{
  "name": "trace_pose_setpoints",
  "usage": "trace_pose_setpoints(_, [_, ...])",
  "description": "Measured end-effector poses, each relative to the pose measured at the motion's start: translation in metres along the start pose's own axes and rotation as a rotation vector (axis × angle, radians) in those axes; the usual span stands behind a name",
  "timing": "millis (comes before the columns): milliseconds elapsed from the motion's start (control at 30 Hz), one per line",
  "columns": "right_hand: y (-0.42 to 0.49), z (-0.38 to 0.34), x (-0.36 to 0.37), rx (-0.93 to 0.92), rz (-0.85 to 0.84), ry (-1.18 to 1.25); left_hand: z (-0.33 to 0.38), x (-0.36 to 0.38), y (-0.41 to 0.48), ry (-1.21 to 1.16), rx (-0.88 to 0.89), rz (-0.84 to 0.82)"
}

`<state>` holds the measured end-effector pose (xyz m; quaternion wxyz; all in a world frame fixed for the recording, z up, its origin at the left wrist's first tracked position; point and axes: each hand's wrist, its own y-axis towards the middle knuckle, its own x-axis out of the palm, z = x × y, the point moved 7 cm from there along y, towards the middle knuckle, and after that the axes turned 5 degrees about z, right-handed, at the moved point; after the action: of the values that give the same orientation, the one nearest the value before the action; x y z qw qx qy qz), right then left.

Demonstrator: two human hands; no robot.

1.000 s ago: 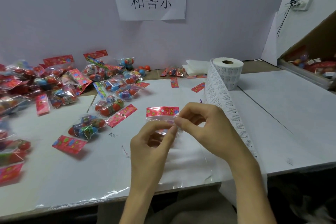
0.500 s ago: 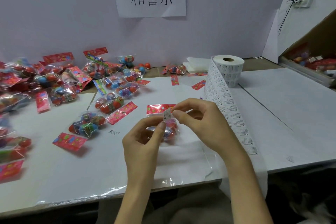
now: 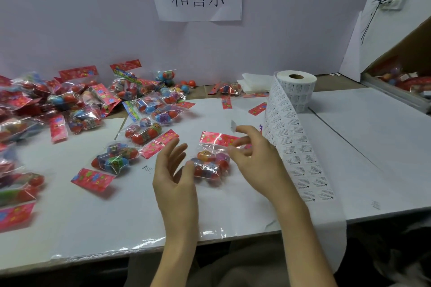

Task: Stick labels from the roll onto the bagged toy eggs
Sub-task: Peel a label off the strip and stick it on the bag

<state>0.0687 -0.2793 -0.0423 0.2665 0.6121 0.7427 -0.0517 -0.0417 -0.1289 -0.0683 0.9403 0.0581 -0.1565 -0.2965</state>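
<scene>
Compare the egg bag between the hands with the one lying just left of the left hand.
The bag between the hands is touched by the left hand; the left bag lies untouched. The first's red header points toward the wall, the left bag's header toward the near edge. Both are clear, holding coloured eggs.

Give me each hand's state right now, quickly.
Left hand: open, fingers spread, thumb by the bagged eggs.
Right hand: label at its index fingertip; pinched or just stuck, cannot tell.
</scene>
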Motion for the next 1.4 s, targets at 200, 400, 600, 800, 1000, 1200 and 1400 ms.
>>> trace_pose_setpoints(200, [0.0,0.02,0.014,0.117,-0.083,-0.079,-0.005,0.004,0.001,0.081,-0.011,-0.055])
trace_pose_setpoints(400, [0.002,0.011,0.015,0.056,0.007,0.094,-0.006,0.003,0.0,0.001,-0.065,-0.048])
trace_pose_setpoints(600, [0.003,-0.007,0.001,-0.068,0.071,0.398,-0.009,-0.001,0.003,-0.164,-0.166,-0.024])
trace_pose_setpoints(800, [0.0,-0.021,-0.006,-0.178,0.03,0.496,-0.012,0.015,-0.001,-0.181,-0.247,-0.212])
trace_pose_setpoints(1000, [0.001,-0.015,0.002,-0.103,-0.055,0.467,-0.012,0.012,0.0,-0.174,-0.209,-0.218])
trace_pose_setpoints(1200, [-0.004,-0.012,0.019,-0.075,-0.212,0.366,-0.012,0.009,0.001,-0.197,-0.204,-0.198])
trace_pose_setpoints(1400, [-0.009,-0.015,0.027,-0.124,-0.307,0.316,-0.015,0.004,0.005,-0.141,-0.183,-0.138])
